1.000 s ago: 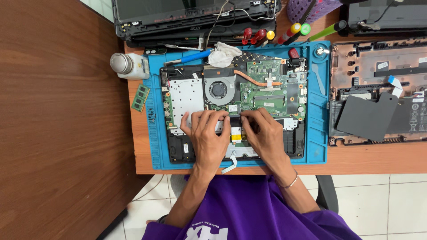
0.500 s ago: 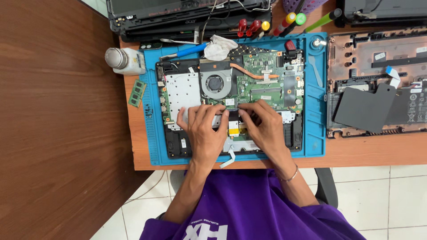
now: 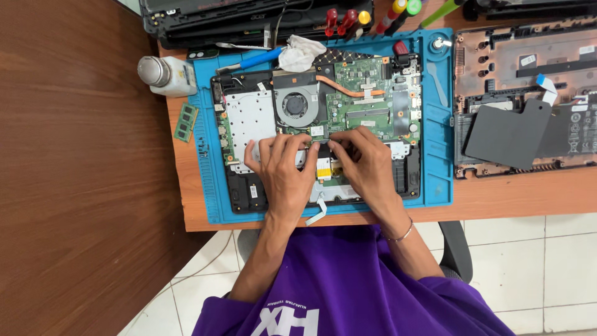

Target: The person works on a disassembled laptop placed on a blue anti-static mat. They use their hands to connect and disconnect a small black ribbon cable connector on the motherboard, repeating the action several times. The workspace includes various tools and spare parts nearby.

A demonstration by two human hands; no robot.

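An opened laptop chassis [image 3: 311, 143] is lying on a blue repair mat [image 3: 435, 186], its green motherboard [image 3: 367, 99] exposed. Just below the cooling fan [image 3: 296, 104], the left hand [image 3: 283, 171] and right hand [image 3: 367, 165] are pinching a small connector [image 3: 320, 142], each grip nearly closed on it. Even, gentle fingertip pressure probably suits this best.

- An opened laptop base [image 3: 249, 118] is lying flat on a blue mat, showing its green motherboard [image 3: 367, 99], round cooling fan [image 3: 296, 104] and copper heat pipe [image 3: 348, 90].
- A small black connector strip [image 3: 322, 142] is sitting at the motherboard's lower edge, between the fingertips.

Blue mat [image 3: 439, 186]; green circuit board [image 3: 367, 93]; purple shirt [image 3: 354, 286]; white bottle [image 3: 166, 74]; copper-coloured pipe [image 3: 348, 91].
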